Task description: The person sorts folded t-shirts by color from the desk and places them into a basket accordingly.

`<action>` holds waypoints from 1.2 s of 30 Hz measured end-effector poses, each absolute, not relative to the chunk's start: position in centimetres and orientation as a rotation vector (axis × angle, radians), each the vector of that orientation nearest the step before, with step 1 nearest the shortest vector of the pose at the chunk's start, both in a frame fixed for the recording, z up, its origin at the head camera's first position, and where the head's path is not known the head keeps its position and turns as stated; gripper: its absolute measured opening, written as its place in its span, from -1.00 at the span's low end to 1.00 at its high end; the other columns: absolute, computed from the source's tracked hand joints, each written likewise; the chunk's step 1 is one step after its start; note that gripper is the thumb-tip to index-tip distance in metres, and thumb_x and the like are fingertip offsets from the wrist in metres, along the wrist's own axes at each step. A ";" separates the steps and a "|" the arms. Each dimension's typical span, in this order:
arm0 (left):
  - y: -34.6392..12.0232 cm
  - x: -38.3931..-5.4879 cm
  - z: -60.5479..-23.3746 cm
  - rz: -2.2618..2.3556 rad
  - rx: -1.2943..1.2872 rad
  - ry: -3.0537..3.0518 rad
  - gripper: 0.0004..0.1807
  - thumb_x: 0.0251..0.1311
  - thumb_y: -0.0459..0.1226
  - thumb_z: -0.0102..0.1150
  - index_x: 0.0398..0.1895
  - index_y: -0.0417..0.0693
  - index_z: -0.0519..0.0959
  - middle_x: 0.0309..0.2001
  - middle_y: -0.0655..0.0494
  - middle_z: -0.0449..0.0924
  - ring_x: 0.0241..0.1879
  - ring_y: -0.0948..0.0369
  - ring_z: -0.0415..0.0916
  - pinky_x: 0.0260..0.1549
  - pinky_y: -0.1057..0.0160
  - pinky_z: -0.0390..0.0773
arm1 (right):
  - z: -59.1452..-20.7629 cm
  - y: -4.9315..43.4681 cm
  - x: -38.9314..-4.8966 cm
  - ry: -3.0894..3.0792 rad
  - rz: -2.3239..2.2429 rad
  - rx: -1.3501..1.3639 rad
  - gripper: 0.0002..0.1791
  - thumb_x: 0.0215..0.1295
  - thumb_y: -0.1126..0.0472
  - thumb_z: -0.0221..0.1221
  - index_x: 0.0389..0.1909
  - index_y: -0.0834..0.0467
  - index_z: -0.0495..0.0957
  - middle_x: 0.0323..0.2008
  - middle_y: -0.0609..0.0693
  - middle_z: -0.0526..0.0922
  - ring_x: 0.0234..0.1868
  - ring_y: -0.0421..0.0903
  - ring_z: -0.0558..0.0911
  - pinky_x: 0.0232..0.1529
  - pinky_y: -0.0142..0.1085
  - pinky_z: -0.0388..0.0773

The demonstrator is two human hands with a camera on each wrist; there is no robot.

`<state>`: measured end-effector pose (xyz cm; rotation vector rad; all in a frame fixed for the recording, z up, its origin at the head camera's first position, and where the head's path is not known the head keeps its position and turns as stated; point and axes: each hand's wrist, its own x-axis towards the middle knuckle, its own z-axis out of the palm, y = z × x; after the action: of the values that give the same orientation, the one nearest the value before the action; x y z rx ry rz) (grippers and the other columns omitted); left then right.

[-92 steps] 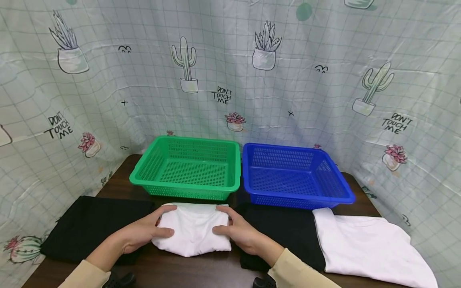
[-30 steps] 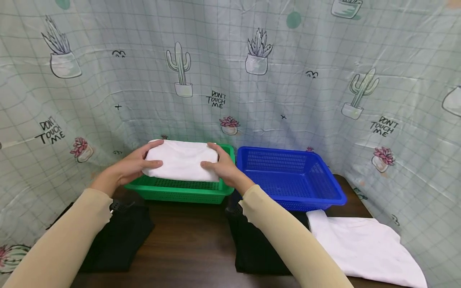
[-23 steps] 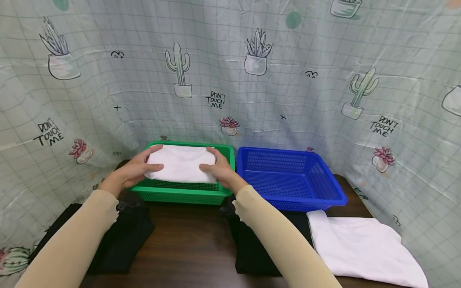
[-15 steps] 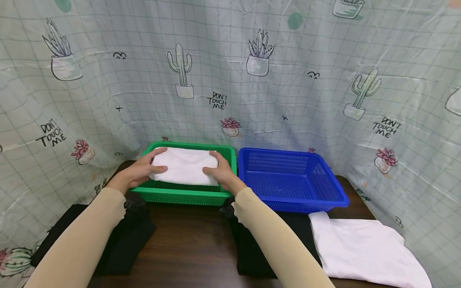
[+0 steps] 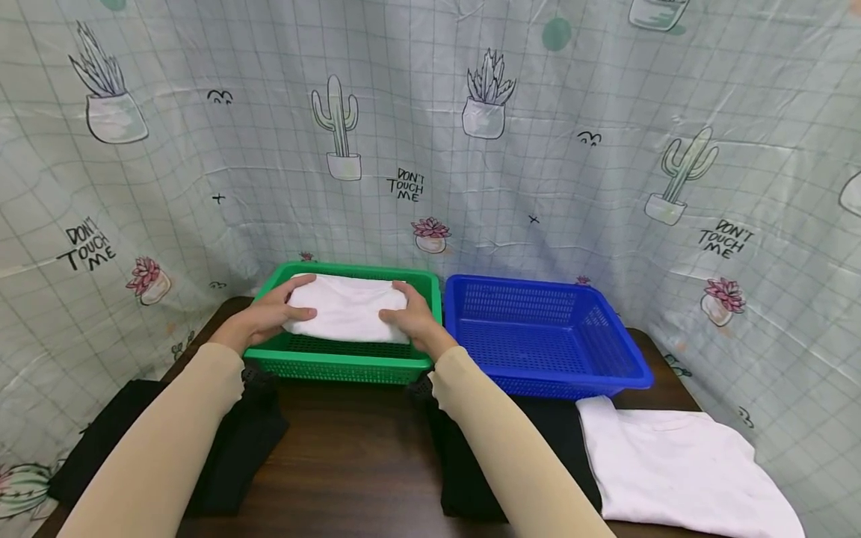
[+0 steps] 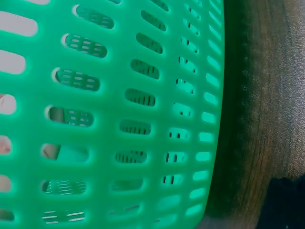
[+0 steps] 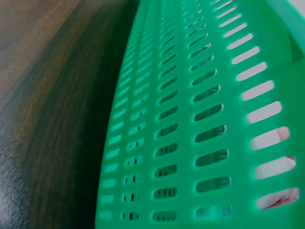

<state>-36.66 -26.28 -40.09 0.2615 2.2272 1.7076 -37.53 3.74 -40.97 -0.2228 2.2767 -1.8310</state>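
A folded white shirt [image 5: 346,308] lies level inside the green basket [image 5: 336,369], at or near its bottom. My left hand [image 5: 272,310] holds its left end, thumb on the near face and fingers at the far edge. At the other end my right hand [image 5: 413,317] grips it the same way. Both wrist views are mostly filled by the green basket wall [image 6: 105,114]. Through its slots show bits of white cloth and skin. Whether the shirt touches the basket floor cannot be told.
A blue basket [image 5: 548,382] stands right of the green one. Black folded garments [image 5: 232,463] lie at left, partly under my left arm, and another black garment [image 5: 471,478] lies at right. Beside that is a white T-shirt [image 5: 686,471]. A patterned curtain [image 5: 417,97] hangs behind.
The folded white shirt has been lifted from the table over the green basket's near rim, then lowered inside it. Over the last half second both hands keep hold and barely move.
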 end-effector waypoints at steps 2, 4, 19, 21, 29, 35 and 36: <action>-26.1 -36.7 -40.0 1.690 0.254 2.235 -0.03 0.57 -0.32 0.17 0.78 0.18 -0.23 0.72 -0.25 -0.32 0.32 -0.09 0.32 0.02 0.24 0.57 | -41.0 3.7 -37.7 2.282 -1.818 -0.207 -0.19 0.50 0.30 0.29 0.67 -0.03 0.20 0.70 0.10 0.04 0.63 0.18 0.19 0.51 0.12 0.31; -26.0 -36.8 -39.8 1.673 0.250 2.239 -0.04 0.57 -0.32 0.17 0.78 0.17 -0.21 0.72 -0.24 -0.33 0.34 -0.11 0.31 0.06 0.20 0.55 | -41.0 3.8 -37.8 2.294 -1.815 -0.193 -0.19 0.49 0.31 0.30 0.66 -0.03 0.22 0.68 0.10 0.08 0.60 0.18 0.23 0.49 0.12 0.34; -26.1 -36.7 -40.3 1.609 0.240 2.261 -0.01 0.53 -0.36 0.21 0.78 0.05 -0.20 0.71 -0.26 -0.56 0.67 -0.31 -0.34 0.49 -0.31 0.15 | -41.4 2.8 -38.2 2.393 -1.669 -0.104 -0.18 0.46 0.36 0.30 0.65 -0.02 0.23 0.68 0.07 0.11 0.60 0.15 0.24 0.45 0.10 0.40; -26.2 -36.5 -40.2 1.606 0.244 2.260 -0.02 0.53 -0.36 0.21 0.78 0.03 -0.20 0.71 -0.26 -0.58 0.67 -0.32 -0.39 0.51 -0.35 0.10 | -41.5 2.6 -38.3 2.385 -1.669 -0.095 -0.18 0.45 0.38 0.30 0.65 -0.02 0.24 0.68 0.07 0.11 0.60 0.15 0.25 0.45 0.10 0.41; -25.5 -36.6 -40.1 1.548 0.258 2.286 -0.05 0.52 -0.37 0.22 0.77 -0.01 -0.14 0.71 -0.27 -0.52 0.67 -0.30 -0.40 0.53 -0.35 0.06 | -41.4 3.3 -37.3 2.395 -1.660 -0.167 -0.18 0.44 0.37 0.30 0.65 0.05 0.23 0.67 0.16 0.11 0.60 0.24 0.23 0.45 0.17 0.38; -26.0 -36.4 -40.3 1.506 0.229 2.334 -0.04 0.50 -0.36 0.26 0.77 -0.02 -0.10 0.72 -0.27 -0.43 0.67 -0.31 -0.36 0.54 -0.36 0.02 | -41.6 2.9 -37.5 2.412 -1.592 -0.234 -0.21 0.42 0.40 0.30 0.63 0.07 0.29 0.66 0.16 0.14 0.60 0.23 0.23 0.47 0.16 0.35; -26.1 -36.4 -40.4 1.501 0.228 2.338 -0.04 0.49 -0.37 0.27 0.76 -0.03 -0.10 0.72 -0.28 -0.42 0.67 -0.32 -0.35 0.54 -0.36 0.01 | -41.7 2.8 -37.6 2.413 -1.578 -0.238 -0.22 0.42 0.40 0.31 0.62 0.07 0.31 0.66 0.16 0.13 0.61 0.23 0.22 0.48 0.16 0.35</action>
<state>-36.37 -26.09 -40.39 0.2276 2.3384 1.5009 -37.55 2.76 -41.66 -0.2380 2.4128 -1.5775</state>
